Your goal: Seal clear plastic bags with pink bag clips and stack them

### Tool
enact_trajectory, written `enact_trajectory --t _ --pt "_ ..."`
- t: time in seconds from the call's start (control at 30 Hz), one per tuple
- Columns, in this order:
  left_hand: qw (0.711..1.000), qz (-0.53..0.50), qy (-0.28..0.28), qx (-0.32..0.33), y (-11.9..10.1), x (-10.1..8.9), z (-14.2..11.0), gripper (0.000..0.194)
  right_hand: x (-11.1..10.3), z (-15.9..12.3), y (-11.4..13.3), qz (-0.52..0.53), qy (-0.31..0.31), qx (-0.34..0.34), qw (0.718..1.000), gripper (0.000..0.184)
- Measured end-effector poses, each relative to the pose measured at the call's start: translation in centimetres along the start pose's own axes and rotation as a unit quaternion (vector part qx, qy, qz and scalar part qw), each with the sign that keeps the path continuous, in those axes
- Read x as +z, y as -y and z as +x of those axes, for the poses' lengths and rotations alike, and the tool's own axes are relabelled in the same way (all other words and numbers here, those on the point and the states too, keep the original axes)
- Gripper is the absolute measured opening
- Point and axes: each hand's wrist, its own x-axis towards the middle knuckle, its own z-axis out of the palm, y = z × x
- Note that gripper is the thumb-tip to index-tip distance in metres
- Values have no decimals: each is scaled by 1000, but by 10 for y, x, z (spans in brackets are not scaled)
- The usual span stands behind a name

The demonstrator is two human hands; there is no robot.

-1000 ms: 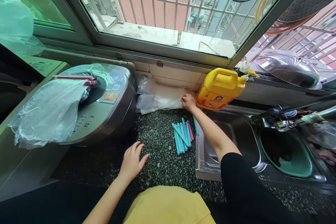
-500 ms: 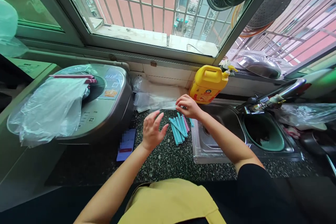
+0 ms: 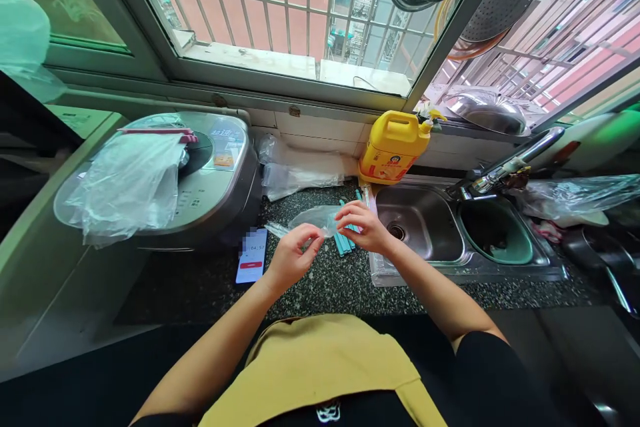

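Observation:
Both hands hold a clear plastic bag (image 3: 314,217) above the speckled counter (image 3: 320,280). My left hand (image 3: 291,258) pinches the bag's near edge and my right hand (image 3: 363,227) pinches its right edge. Beneath the bag and my right hand lies a bunch of teal sealing sticks (image 3: 346,242), partly hidden. More clear bags (image 3: 295,177) are stacked against the tiled wall behind.
A silver cooker (image 3: 210,177) with a plastic bag (image 3: 130,183) and pink sticks on its lid stands at left. A phone (image 3: 252,264) lies beside it. A yellow jug (image 3: 395,147) stands behind the steel sink (image 3: 425,233). A green basin (image 3: 495,240) sits under the tap.
My right hand drew a bag from the stack by the wall toward me. My left hand rose off the counter and took hold of the bag too. The view shifted left.

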Motion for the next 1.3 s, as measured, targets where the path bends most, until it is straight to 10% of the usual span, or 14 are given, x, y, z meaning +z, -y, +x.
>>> enact_trajectory --t 0.37,0.9,1.3 --pt "979 -111 -48 -163 -9 -3 -31 22 13 -20 39 27 49 47 997 17" --pt "956 -119 -178 -201 12 -13 -40 29 16 -49 8 51 118 181 975 15" --pt "967 -33 -163 -192 42 -13 -57 28 24 -89 -34 61 227 293 927 6"
